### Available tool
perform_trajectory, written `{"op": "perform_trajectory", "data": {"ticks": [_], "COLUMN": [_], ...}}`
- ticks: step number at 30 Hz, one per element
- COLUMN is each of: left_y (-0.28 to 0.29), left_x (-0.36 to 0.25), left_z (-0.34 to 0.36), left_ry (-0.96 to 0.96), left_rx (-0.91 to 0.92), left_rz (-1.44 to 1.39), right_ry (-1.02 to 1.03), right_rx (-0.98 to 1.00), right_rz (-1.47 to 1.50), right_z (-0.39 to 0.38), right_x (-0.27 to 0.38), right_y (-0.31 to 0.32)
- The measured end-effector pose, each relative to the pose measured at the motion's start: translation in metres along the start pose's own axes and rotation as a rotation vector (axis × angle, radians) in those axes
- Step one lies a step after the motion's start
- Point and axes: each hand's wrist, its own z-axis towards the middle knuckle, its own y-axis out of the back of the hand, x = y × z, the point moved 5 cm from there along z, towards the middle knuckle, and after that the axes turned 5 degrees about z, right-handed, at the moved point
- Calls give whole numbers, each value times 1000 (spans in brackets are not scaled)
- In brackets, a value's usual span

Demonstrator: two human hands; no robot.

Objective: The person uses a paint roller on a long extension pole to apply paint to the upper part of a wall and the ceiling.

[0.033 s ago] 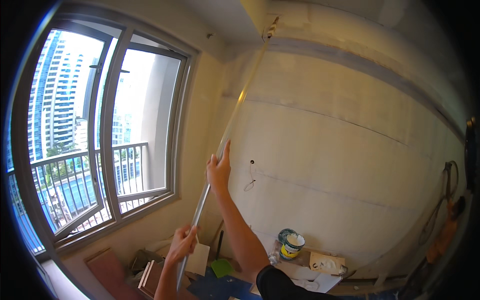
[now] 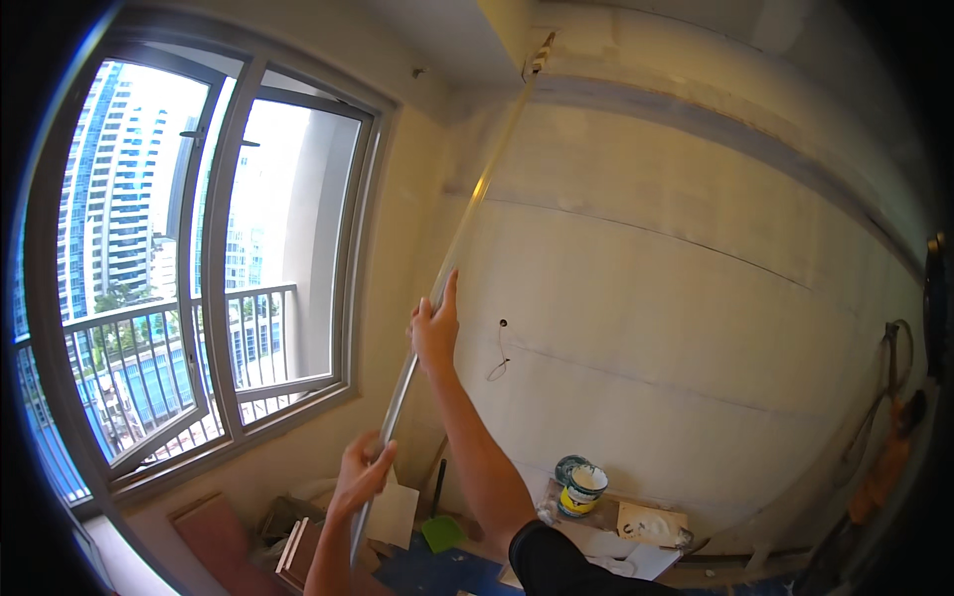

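A long metallic pole (image 2: 473,204) slants up from the lower middle to the top of the far wall. At its upper end is a brush-like head (image 2: 540,58), too small to make out well, close to the ledge under the ceiling. My right hand (image 2: 435,333) grips the pole around its middle, with the index finger stretched along it. Lower down, my left hand (image 2: 362,477) is closed round the same pole. The pole's bottom end runs down past my left forearm.
At left, a window (image 2: 288,238) has panes swung outward over a railing. Low by the wall stand a paint bucket (image 2: 580,494), a stained board (image 2: 651,523) and a green dustpan (image 2: 442,533). A thin wire (image 2: 500,363) hangs from a wall hole. Another person (image 2: 882,462) is at far right.
My left hand has shifted slightly upward, and my right hand a touch higher too. Both still hold the pole, whose tip stays at about the same spot.
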Motion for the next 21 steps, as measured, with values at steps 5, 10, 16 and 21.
{"op": "perform_trajectory", "data": {"ticks": [5, 10, 16, 21], "left_y": [22, 19, 25, 39], "left_x": [-21, 21, 0, -102], "left_z": [29, -19, 3, 94], "left_ry": [-220, -323, -329, -478], "left_rx": [-325, -434, -408, -437], "left_rz": [264, 488, 533, 630], "right_ry": [109, 182, -212, -194], "right_rx": [-8, 43, 173, 172], "right_rz": [-65, -249, -322, -251], "right_z": [7, -129, -245, -239], "right_x": [20, -44, -138, -138], "right_y": [-1, 69, 169, 184]}}
